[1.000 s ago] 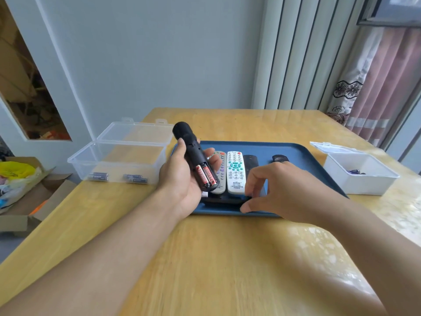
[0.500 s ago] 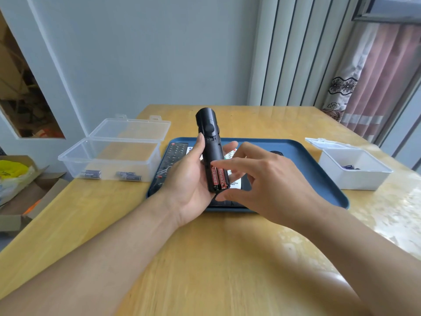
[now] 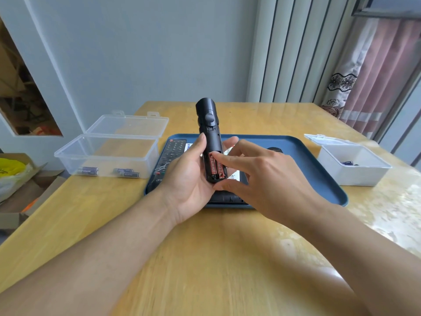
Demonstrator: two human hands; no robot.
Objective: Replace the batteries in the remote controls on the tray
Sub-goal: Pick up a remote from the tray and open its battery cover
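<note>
This looks like a room at home: a wooden table [image 3: 205, 258], pink flowered curtains [image 3: 373, 71], a cardboard box [image 3: 20, 197] on the floor.

The red batteries [image 3: 215, 167] seated in the open back of the black remote [image 3: 210, 137] carried white lettering along their length that read roughly "ZERNE"; the right one was partly covered by a fingertip. The long black remote [image 3: 169, 156] on the tray showed letters at its near end, too small to read. Print on the dark batteries [image 3: 87, 170] in the clear box [image 3: 107, 156] was blurred.
</note>
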